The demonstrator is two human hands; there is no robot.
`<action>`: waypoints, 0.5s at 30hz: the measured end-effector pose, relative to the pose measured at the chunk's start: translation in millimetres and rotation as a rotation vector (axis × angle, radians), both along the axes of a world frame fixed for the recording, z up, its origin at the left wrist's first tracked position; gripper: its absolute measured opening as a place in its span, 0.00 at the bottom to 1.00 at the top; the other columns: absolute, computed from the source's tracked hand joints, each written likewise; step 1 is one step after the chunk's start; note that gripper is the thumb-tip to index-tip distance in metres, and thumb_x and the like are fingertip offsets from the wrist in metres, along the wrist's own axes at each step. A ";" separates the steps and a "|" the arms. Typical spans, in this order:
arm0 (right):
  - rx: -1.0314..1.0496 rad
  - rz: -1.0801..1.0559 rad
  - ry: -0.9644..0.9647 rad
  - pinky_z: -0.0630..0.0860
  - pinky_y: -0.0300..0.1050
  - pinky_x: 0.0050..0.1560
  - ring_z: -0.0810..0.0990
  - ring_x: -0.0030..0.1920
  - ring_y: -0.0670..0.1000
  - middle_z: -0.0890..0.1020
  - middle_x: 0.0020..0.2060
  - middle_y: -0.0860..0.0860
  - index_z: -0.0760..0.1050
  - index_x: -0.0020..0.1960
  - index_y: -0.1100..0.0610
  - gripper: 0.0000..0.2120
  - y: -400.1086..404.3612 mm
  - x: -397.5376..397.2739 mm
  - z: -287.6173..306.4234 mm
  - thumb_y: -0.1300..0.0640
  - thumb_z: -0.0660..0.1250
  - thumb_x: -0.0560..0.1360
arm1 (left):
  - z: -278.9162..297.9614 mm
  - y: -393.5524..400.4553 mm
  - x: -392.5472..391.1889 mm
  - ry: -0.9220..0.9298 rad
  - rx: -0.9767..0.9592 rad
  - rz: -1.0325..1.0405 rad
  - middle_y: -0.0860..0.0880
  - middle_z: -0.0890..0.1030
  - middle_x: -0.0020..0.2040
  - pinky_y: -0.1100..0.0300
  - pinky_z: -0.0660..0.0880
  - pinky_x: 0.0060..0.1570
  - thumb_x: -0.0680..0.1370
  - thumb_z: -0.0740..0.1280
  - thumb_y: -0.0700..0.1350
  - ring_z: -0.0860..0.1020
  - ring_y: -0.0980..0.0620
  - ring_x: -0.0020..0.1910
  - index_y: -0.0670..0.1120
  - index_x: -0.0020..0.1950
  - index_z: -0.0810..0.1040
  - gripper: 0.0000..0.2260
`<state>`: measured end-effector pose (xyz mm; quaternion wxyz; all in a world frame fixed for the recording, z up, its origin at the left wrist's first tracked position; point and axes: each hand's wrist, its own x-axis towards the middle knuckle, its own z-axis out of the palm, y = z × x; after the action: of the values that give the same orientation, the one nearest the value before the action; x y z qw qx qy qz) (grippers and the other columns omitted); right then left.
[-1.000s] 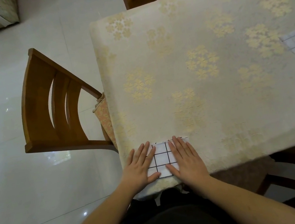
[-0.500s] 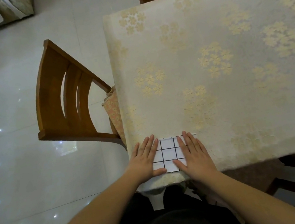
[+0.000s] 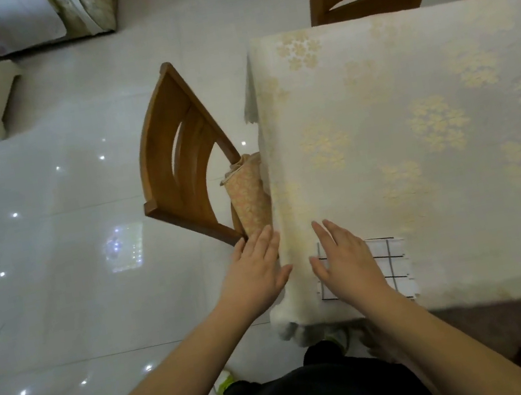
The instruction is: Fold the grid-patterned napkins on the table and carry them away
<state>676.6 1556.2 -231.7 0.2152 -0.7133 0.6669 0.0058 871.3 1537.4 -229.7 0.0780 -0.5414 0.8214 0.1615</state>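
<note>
glossy floor point(image 3: 50, 234), wooden chair point(image 3: 176, 163) beside table point(image 3: 443, 95).

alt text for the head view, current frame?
A person's right hand lies flat on a folded grid-patterned napkin at the corner of a floral-clothed table; the open left hand hovers off the table's edge, near a wooden chair.

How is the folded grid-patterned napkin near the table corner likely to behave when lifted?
The white folded napkin with black grid lines lies flat and thin, so it is probably light and floppy. Its stacked, slightly uneven right edges suggest that the layers may fan open unless pinched together. On the cream floral tablecloth it may slide easily under the flat right hand.
</note>
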 end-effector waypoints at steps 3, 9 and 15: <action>-0.050 0.083 0.027 0.62 0.54 0.72 0.65 0.73 0.56 0.64 0.75 0.56 0.57 0.78 0.54 0.27 2.2 62.1 22.7 0.46 0.51 0.81 | 21.5 11.0 54.6 -0.019 -0.035 0.089 0.49 0.55 0.80 0.48 0.45 0.77 0.79 0.43 0.65 0.50 0.50 0.79 0.49 0.79 0.53 0.33; -0.119 0.210 0.107 0.63 0.54 0.71 0.67 0.72 0.54 0.67 0.73 0.53 0.59 0.77 0.52 0.28 20.2 197.5 54.3 0.44 0.48 0.79 | 53.2 48.1 185.0 -0.066 -0.091 0.192 0.48 0.50 0.81 0.50 0.44 0.75 0.75 0.32 0.64 0.47 0.49 0.79 0.47 0.80 0.47 0.37; -0.102 0.374 0.105 0.52 0.54 0.75 0.57 0.77 0.53 0.59 0.78 0.52 0.54 0.79 0.49 0.27 25.4 308.6 74.5 0.43 0.46 0.82 | 72.1 75.7 290.4 -0.057 -0.101 0.342 0.47 0.55 0.80 0.48 0.51 0.76 0.72 0.22 0.66 0.52 0.47 0.79 0.46 0.80 0.51 0.44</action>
<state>985.2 1581.7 -157.1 0.1386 -0.8336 0.5325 0.0492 1161.7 1613.1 -157.6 0.0452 -0.6809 0.7217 0.1157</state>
